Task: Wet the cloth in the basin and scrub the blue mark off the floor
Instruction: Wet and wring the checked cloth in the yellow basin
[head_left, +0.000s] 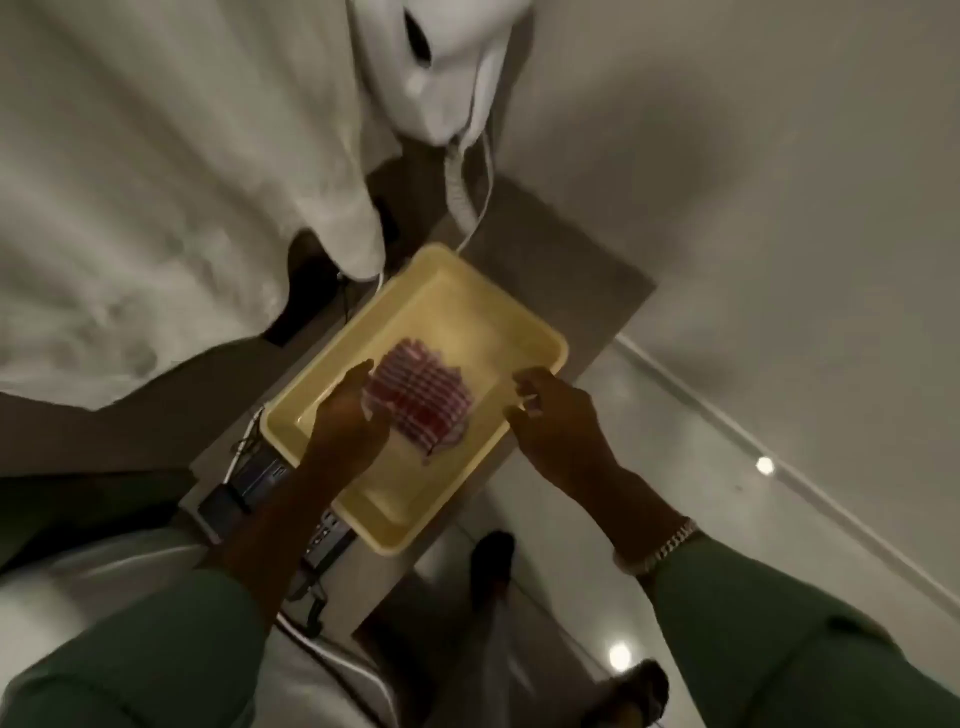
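Note:
A red and white checked cloth (421, 397) lies in water inside a pale yellow rectangular basin (540, 332) that stands on a grey stand. My left hand (348, 415) rests at the cloth's left edge, fingers spread and touching it. My right hand (556, 421) hovers over the basin's right rim, fingers loosely apart, holding nothing. No blue mark shows on the floor in this view.
A bed with white sheets (156, 208) fills the left. A white appliance (441, 67) with a hose hangs above the basin. Cables and a power strip (260, 478) sit by the stand. The glossy floor (675, 493) and my feet (491, 566) are at the lower right.

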